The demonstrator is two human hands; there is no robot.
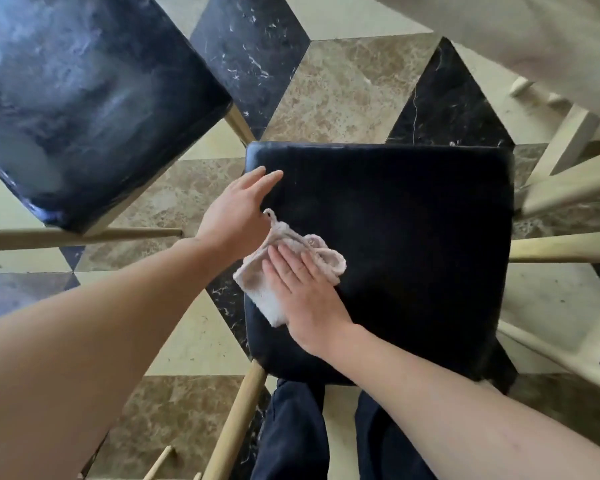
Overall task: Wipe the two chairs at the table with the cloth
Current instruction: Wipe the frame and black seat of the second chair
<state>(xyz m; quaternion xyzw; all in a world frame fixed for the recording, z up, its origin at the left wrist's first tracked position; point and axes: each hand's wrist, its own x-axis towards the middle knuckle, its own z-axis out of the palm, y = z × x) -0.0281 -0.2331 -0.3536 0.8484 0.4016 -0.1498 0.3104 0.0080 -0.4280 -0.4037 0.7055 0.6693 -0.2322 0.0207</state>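
Directly below me is a chair with a black padded seat (413, 237) and pale wooden legs. A crumpled pale pink cloth (274, 296) lies on the seat's left side. My right hand (305, 292) presses flat on the cloth, fingers together and stretched out. My left hand (238, 209) rests on the seat's left edge, fingers extended, just above the cloth and touching its corner. A second chair with a shinier black seat (84, 98) stands at the upper left, apart from both hands.
The floor (343, 88) is marble tile in beige, brown and black diamonds. A pale table edge (534, 36) and its wooden legs (568, 188) crowd the upper right. Chair rungs (80, 237) jut out at left and bottom. My dark trouser legs (291, 438) stand below the seat.
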